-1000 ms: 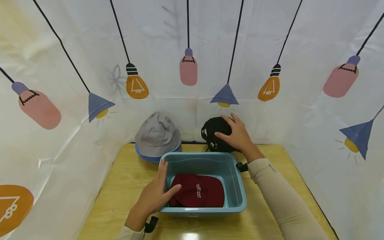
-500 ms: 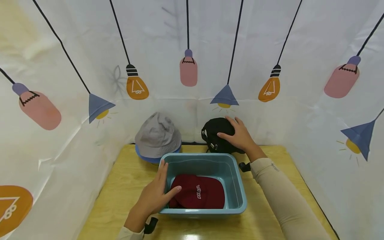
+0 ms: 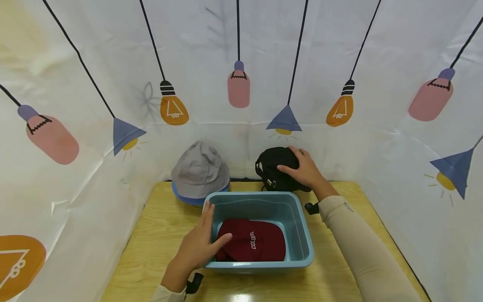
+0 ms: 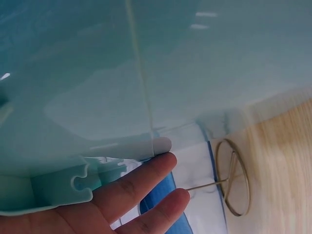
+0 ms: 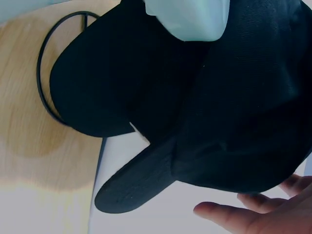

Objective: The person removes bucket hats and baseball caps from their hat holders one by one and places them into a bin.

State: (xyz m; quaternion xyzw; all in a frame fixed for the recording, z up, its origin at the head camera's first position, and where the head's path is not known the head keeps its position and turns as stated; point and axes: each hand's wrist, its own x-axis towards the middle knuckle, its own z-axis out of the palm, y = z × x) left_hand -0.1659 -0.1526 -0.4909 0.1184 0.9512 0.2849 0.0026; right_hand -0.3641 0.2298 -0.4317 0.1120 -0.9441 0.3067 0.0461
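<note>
A pale blue plastic basin point(image 3: 260, 265) stands on the table with a dark red cap point(image 3: 260, 243) lying in it. My left hand point(image 3: 198, 245) rests on the basin's left rim, its fingers straight along the outside and the thumb over the inside. Behind the basin at the right is a black cap point(image 3: 277, 167) on a stand. My right hand point(image 3: 305, 170) lies spread against the crown's right side. In the right wrist view, two dark brims show, and the right-hand fingers point(image 5: 226, 214) look loosely extended beside the crown.
At the back left, a grey bucket hat point(image 3: 200, 167) sits over a blue brim point(image 3: 188, 197). A round wire stand base point(image 4: 234, 178) shows beneath them. White printed cloth point(image 3: 241, 142) hangs behind the wooden table point(image 3: 151, 239).
My right hand has slid slightly rightward over the black cap, and more of its brim shows at the right. My left hand stays on the basin rim.
</note>
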